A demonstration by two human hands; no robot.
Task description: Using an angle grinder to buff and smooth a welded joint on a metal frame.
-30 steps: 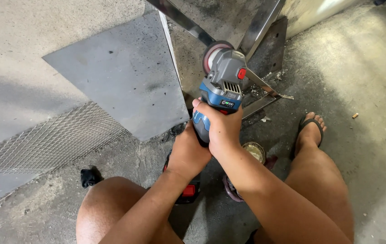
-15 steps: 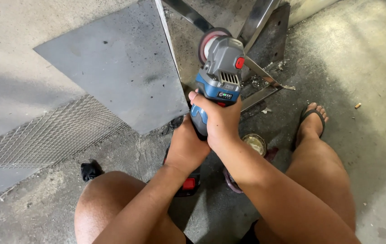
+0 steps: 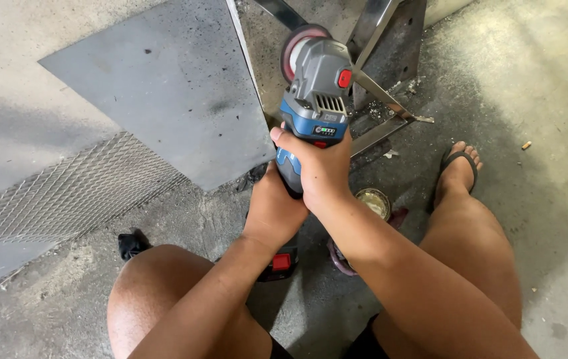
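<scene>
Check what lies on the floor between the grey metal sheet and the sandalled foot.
In the head view, the angle grinder gripped by both hands, left hand and right hand, plus a metal angle frame, lies between the sheet and the foot.

**Obscured and Cropped Items, Head View**

The grinder's (image 3: 314, 100) lower body was covered by the right hand (image 3: 324, 169) and left hand (image 3: 272, 211); only a red-marked base (image 3: 279, 261) showed under the left wrist. Its disc (image 3: 295, 48) was half hidden behind the head. The tin (image 3: 374, 201) and a round object (image 3: 337, 258) beside it lay partly behind the right forearm. The metal frame (image 3: 390, 60), grey sheet (image 3: 164, 86) and mesh panel (image 3: 64, 193) ran past the picture's edges. A small black item (image 3: 131, 242) by the left knee could not be identified.
</scene>
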